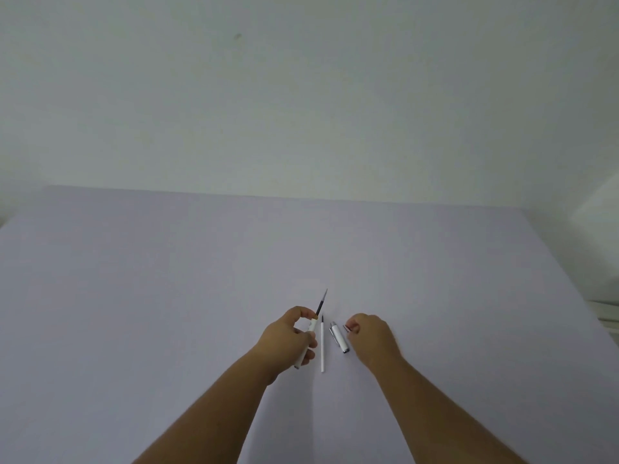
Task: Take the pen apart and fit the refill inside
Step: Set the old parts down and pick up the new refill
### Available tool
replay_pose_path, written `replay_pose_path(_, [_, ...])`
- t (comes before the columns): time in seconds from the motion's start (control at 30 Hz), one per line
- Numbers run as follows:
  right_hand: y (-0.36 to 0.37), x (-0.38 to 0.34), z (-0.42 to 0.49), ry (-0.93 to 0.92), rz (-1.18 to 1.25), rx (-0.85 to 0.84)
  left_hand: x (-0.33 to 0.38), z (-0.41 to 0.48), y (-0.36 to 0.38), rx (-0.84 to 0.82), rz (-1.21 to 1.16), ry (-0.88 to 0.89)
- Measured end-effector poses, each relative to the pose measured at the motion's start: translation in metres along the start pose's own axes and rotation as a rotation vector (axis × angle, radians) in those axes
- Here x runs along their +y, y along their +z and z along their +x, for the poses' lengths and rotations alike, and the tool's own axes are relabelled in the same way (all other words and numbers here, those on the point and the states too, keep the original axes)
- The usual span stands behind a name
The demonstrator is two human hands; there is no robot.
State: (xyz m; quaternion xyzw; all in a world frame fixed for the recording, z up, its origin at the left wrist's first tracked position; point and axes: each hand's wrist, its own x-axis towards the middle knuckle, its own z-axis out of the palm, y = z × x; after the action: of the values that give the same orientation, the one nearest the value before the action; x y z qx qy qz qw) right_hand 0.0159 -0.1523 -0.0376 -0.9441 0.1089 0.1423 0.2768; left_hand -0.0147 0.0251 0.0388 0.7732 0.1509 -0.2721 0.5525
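My left hand (290, 339) grips a white pen barrel (305, 349), tilted up to the right, with a dark refill (321, 302) sticking out of its top end. A second thin white refill (322, 346) lies on the table just right of that hand, pointing away from me. A silver and white pen cap (339, 337) with a clip lies next to it. My right hand (371, 336) is closed beside the cap, pinching a small silver piece (347, 327) at its fingertips.
The pale lilac table (167, 296) stretches wide on all sides, its far edge meeting a plain white wall (301, 95). A white ledge (606, 309) shows at the right edge.
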Motion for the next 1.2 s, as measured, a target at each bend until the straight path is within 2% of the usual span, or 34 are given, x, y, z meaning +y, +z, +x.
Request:
replay_pose_path(0.13, [-0.001,0.000,-0.001,0.028,0.084,0.012,0.000,0.001,0.001,-0.001,0.020,0.003])
replay_pose_path(0.23, [-0.013,-0.009,-0.006,0.045,0.341,0.093,0.003,0.000,0.001,-0.002,0.017,0.017])
replay_pose_path(0.33, [-0.031,-0.030,-0.012,0.120,0.828,-0.068,0.009,0.001,0.003,0.001,0.026,0.035])
replay_pose_path(0.37, [-0.034,-0.036,-0.013,0.127,0.904,-0.141,0.011,0.002,0.005,0.002,0.028,0.043])
replay_pose_path(0.47, [-0.036,-0.046,-0.015,0.090,0.843,-0.217,0.015,0.003,0.009,-0.005,0.026,0.066])
replay_pose_path(0.53, [-0.038,-0.049,-0.011,0.116,0.860,-0.163,0.016,0.004,0.011,-0.015,0.020,0.069])
replay_pose_path(0.67, [-0.055,-0.042,0.006,0.239,1.123,0.027,0.009,0.007,0.010,-0.020,0.011,0.034])
replay_pose_path(0.73, [-0.058,-0.029,0.013,0.236,0.954,0.063,0.004,0.010,0.008,-0.007,0.014,0.018])
replay_pose_path(0.83, [-0.049,-0.011,0.013,0.176,0.330,-0.018,-0.004,0.016,0.006,0.017,0.031,-0.004])
replay_pose_path(0.9, [-0.039,-0.003,0.010,0.155,0.108,-0.065,-0.006,0.019,0.005,0.022,0.053,-0.012])
replay_pose_path(1.2, [-0.026,-0.002,0.008,0.159,0.170,-0.038,-0.014,0.028,0.005,0.042,0.080,-0.053])
